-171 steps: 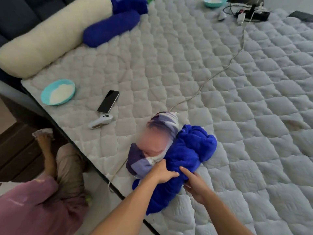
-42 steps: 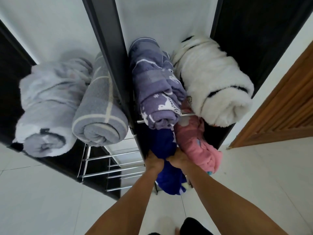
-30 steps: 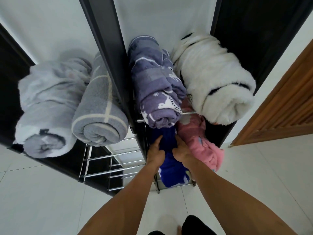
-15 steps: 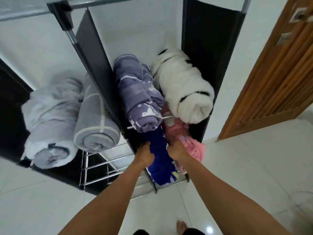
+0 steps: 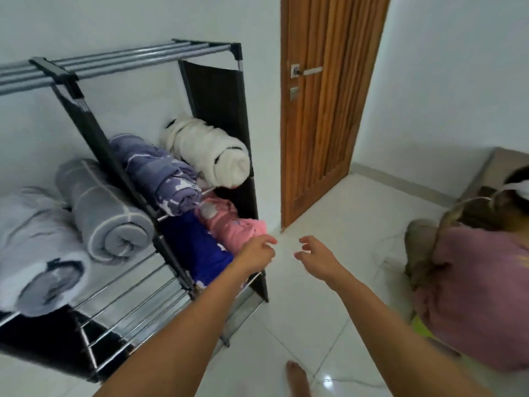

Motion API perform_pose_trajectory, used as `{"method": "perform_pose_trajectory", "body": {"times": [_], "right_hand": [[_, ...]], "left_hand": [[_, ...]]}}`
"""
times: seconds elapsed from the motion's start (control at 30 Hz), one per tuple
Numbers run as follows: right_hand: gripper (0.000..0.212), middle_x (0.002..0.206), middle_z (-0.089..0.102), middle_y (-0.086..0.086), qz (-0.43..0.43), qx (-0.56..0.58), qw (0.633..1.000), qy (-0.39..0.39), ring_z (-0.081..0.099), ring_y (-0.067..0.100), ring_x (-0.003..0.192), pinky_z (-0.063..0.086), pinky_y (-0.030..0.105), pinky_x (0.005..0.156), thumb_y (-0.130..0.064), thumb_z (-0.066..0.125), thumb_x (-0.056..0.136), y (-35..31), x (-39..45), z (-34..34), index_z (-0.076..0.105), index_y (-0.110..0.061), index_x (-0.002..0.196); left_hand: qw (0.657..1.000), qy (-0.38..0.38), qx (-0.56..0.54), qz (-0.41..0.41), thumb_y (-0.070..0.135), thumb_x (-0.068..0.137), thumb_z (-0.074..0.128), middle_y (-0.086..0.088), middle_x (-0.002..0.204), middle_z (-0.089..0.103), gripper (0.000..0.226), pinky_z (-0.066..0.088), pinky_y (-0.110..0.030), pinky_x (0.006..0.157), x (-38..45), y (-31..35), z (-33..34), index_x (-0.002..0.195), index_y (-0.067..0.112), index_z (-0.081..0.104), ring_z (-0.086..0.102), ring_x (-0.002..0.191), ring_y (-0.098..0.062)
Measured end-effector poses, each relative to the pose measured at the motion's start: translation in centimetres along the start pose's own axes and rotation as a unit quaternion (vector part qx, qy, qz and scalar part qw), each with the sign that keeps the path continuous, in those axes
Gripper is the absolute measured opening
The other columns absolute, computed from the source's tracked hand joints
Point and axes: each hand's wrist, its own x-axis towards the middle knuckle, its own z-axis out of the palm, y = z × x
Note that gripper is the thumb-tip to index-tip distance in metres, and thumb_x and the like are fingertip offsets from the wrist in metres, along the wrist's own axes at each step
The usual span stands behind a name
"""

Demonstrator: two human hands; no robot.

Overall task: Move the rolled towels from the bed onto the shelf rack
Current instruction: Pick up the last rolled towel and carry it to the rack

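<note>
The black shelf rack [image 5: 216,107] stands against the white wall on the left. A dark blue rolled towel [image 5: 194,250] lies on its lower right shelf beside a pink one [image 5: 234,227]. Above them rest a purple patterned roll [image 5: 160,173] and a white fluffy roll [image 5: 211,153]. Two grey rolls [image 5: 106,210] [image 5: 37,253] fill the left section. My left hand [image 5: 257,252] hovers just off the rack's front, fingers apart and empty. My right hand [image 5: 315,257] is open in the air to its right, also empty.
A closed wooden door [image 5: 323,110] stands right of the rack. A person in a pink shirt [image 5: 472,287] crouches on the white tile floor at the right edge. My bare foot [image 5: 297,379] shows at the bottom.
Both hands have let go of the dark blue towel, which stays on the lower shelf, and drawn back from the rack. My view has swung up and right toward the door.
</note>
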Motion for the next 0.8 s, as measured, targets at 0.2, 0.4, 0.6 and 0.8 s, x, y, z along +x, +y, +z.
{"method": "perform_pose_trajectory", "body": {"times": [0.2,0.4,0.6,0.8], "right_hand": [[0.050,0.132,0.055,0.010,0.055,0.032,0.986,0.156,0.056,0.025,0.118,0.044,0.032,0.095,-0.023,0.061,0.091,7.3,-11.1,-10.2,0.047,-0.014,0.138],[0.039,0.114,0.059,0.006,0.100,0.082,0.942,0.309,0.057,0.019,0.104,0.047,0.038,0.095,-0.018,0.061,0.089,14.1,-22.0,-18.9,0.052,-0.015,0.127],[0.046,0.112,0.058,0.003,0.178,0.129,0.883,0.414,0.057,0.019,0.104,0.043,0.029,0.086,-0.023,0.062,0.090,23.3,-33.7,-25.9,0.049,-0.012,0.133],[0.042,0.084,0.062,0.000,0.248,0.199,0.792,0.520,0.058,0.018,0.079,0.047,0.035,0.078,-0.022,0.064,0.084,33.9,-44.6,-30.1,0.055,-0.012,0.124]], "left_hand": [[0.984,-0.130,0.033,0.121,0.011,0.089,0.053,-0.004,0.093,0.064,0.022,0.048,-0.025,0.069,-5.1,9.6,10.4,0.107,0.017,0.065,0.065,0.087,-0.020],[0.935,-0.254,0.078,0.234,0.006,0.088,0.054,-0.007,0.081,0.062,0.022,0.042,-0.015,0.050,-10.4,17.4,22.2,0.107,0.007,0.066,0.059,0.069,-0.019],[0.867,-0.366,0.126,0.314,0.006,0.090,0.052,-0.008,0.084,0.062,0.020,0.040,-0.020,0.050,-17.1,23.4,36.5,0.104,0.007,0.066,0.057,0.063,-0.015],[0.797,-0.457,0.175,0.353,0.008,0.088,0.058,-0.011,0.086,0.065,0.021,0.046,-0.022,0.065,-25.2,25.5,50.6,0.106,0.003,0.068,0.057,0.062,-0.014]]}}
